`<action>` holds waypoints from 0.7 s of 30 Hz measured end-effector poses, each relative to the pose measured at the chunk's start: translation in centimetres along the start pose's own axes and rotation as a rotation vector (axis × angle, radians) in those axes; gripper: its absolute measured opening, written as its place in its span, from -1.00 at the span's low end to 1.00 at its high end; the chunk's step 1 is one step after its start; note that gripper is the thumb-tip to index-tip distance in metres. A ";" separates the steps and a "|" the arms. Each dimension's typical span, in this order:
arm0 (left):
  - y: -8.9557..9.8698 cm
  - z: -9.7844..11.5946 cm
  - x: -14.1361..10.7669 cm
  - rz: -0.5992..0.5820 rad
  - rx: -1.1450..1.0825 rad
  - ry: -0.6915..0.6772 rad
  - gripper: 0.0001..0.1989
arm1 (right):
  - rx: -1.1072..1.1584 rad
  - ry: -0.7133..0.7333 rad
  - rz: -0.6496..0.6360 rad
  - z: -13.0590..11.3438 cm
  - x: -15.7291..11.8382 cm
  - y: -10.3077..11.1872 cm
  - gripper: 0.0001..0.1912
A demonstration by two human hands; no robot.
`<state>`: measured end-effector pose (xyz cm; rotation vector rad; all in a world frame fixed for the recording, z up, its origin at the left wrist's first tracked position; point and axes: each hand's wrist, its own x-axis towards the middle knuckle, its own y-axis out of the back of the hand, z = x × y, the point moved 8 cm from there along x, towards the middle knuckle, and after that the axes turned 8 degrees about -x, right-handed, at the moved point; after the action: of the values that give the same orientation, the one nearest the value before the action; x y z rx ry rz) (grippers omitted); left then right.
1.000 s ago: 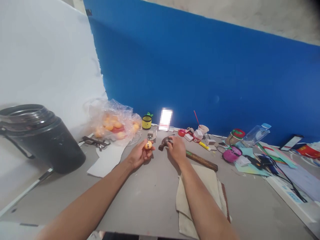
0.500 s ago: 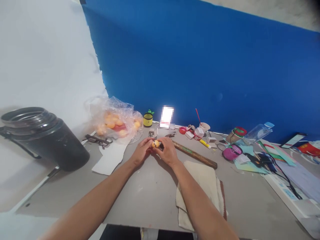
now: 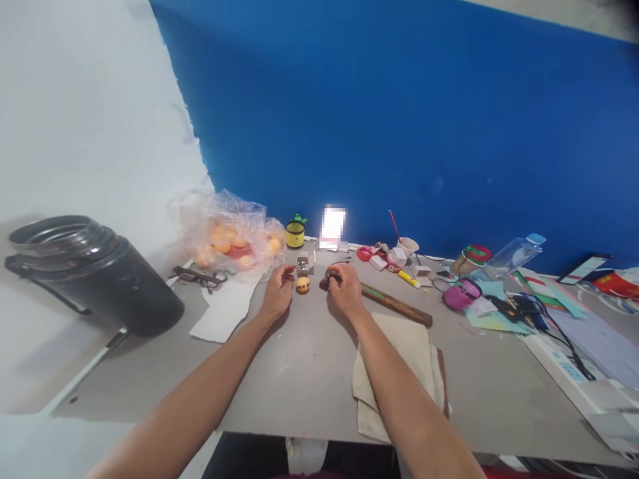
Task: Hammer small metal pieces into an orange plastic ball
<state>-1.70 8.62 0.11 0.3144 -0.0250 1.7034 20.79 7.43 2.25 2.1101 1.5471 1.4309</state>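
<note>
An orange ball with dark spots [image 3: 303, 285] rests on the grey table between my hands. Just behind it stands a small open box with shiny bits inside [image 3: 302, 265]. To the left of the ball is my left hand [image 3: 278, 290], its fingers curled near the box; whether they pinch anything is too small to tell. My right hand [image 3: 343, 287] is closed around a small dark brown object [image 3: 325, 282], right of the ball. Behind that hand, a hammer with a wooden handle [image 3: 397, 305] lies slanting to the right, its head partly hidden.
A large dark flask [image 3: 110, 279], glasses [image 3: 200, 277] and a plastic bag of orange balls [image 3: 229, 239] are on the left. A folded cloth [image 3: 399, 352] lies under my right forearm. Further right are a paper cup [image 3: 408, 247], a pink pouch [image 3: 462, 294] and a power strip [image 3: 564, 372].
The spotted ball, held between both hands before, now sits on the table. My hands have moved apart, and the dark object shows at my right fingertips. The view has shifted slightly.
</note>
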 end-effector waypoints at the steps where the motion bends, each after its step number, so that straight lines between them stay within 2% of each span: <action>1: 0.2 0.0 0.1 0.015 0.006 0.000 -0.52 | 0.000 -0.034 0.016 0.5 0.1 0.2 -0.68; 3: 0.3 0.1 0.1 0.030 0.018 -0.007 -0.55 | 0.003 -0.073 0.035 1.2 0.1 0.3 -0.69; 7: 0.4 1.0 -0.1 0.046 0.062 -0.072 -0.74 | -0.004 -0.073 0.031 1.5 -0.1 0.0 -0.69; 13: 0.1 2.1 -0.8 0.001 0.140 -0.135 -0.70 | -0.031 -0.064 -0.008 1.7 -0.1 -0.4 -0.75; 16: -0.9 2.6 -1.5 -0.127 0.182 -0.196 -0.66 | -0.041 -0.074 0.001 1.9 -0.1 -0.4 -0.76; 19: -2.7 3.3 -2.7 -0.298 0.259 -0.339 -0.44 | -0.045 -0.073 0.000 1.9 -0.1 -0.5 -0.76; 21: -3.7 3.3 -3.3 -0.367 0.344 -0.410 -0.37 | -0.051 -0.069 -0.004 1.9 -0.1 -0.5 -0.76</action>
<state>2.96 5.40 1.93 0.8684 0.0236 1.2518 21.84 8.32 0.90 2.1029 1.4738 1.3664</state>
